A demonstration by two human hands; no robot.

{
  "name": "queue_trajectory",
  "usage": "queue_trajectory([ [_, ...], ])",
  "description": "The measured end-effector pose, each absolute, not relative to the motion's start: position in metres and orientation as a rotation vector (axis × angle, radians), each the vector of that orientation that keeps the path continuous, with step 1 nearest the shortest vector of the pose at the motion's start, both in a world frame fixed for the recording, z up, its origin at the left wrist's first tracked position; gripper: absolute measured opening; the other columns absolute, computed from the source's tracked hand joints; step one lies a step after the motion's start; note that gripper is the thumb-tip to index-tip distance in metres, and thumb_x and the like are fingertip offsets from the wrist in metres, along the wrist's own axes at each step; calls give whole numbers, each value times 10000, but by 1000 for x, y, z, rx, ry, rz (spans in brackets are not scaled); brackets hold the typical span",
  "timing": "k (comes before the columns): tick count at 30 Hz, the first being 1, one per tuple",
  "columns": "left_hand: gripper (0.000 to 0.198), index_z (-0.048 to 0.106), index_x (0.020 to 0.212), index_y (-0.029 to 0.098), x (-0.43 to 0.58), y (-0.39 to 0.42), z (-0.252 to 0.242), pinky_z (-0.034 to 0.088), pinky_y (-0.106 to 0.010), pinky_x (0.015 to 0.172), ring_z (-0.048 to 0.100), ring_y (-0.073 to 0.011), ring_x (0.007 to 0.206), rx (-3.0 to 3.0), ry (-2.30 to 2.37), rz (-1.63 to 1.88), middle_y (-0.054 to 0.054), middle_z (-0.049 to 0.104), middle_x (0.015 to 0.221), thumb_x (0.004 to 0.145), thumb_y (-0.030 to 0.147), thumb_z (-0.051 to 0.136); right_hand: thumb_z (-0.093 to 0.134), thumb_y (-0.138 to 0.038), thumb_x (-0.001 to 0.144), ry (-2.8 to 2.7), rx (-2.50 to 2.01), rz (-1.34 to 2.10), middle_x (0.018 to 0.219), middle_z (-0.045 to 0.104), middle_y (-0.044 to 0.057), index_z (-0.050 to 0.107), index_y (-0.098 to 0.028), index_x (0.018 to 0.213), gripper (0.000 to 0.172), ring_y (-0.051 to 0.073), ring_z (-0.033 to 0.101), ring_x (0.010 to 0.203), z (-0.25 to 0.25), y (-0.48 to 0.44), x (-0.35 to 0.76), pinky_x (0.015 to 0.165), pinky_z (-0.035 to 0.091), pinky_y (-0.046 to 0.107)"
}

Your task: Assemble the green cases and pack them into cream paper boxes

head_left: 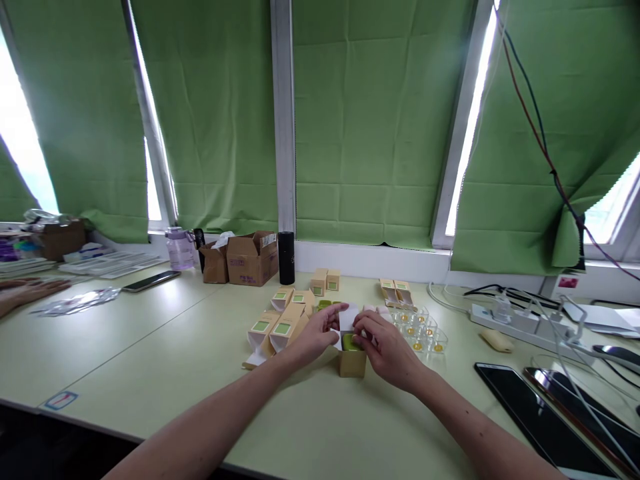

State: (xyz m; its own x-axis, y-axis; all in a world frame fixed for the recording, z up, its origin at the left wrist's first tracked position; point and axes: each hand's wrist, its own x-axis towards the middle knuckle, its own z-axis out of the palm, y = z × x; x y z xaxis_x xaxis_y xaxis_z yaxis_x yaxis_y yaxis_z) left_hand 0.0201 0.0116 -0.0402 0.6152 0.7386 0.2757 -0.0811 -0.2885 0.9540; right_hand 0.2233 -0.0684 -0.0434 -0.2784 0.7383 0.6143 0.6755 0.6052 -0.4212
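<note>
A small kraft-brown box stands upright on the table with its white inner flap raised. A green object shows in its open top. My left hand is at the box's left side, fingers curled by the flap and thumb near the rim. From the right, my right hand has its fingers closed on the green object at the opening. Left of my hands lie several brown boxes with green labels, some with open ends. Several clear cups with yellow centres stand to the right.
Two small boxes stand behind, near a black bottle and cardboard cartons. Right are a power strip, cables and dark-screened phones. Another person's hand rests at far left.
</note>
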Motion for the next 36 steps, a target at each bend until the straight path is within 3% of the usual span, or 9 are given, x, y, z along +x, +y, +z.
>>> queue_trajectory([
  [19,835,583,1437,120,21,7,-36,453,-304,793,598,-201,939,1671,516,875,-71,666,1008,604,80,553,597,-65,884,-1885,-1128,102,937,643,59,701,-216,790,206,206,611,825,-49,-65,216,721,507,331],
  [28,784,642,1384,117,19,2,-28,410,-296,759,542,-192,870,1676,576,890,-29,586,873,603,92,581,508,-206,990,-1691,-1132,84,965,677,74,695,-228,899,209,225,634,840,-49,-59,223,717,510,345],
  [32,756,636,1392,110,18,4,-28,416,-306,790,569,-205,893,1632,559,872,-54,641,920,639,128,586,496,-246,975,-1565,-1181,118,965,708,86,705,-225,930,216,240,649,847,-51,-55,228,725,516,365],
  [36,683,641,1386,114,19,10,-33,435,-351,910,618,-255,1037,1603,553,896,-103,716,1045,709,173,581,518,-283,937,-1448,-1241,213,954,732,88,707,-227,922,198,243,643,805,-53,-50,231,722,523,381],
])
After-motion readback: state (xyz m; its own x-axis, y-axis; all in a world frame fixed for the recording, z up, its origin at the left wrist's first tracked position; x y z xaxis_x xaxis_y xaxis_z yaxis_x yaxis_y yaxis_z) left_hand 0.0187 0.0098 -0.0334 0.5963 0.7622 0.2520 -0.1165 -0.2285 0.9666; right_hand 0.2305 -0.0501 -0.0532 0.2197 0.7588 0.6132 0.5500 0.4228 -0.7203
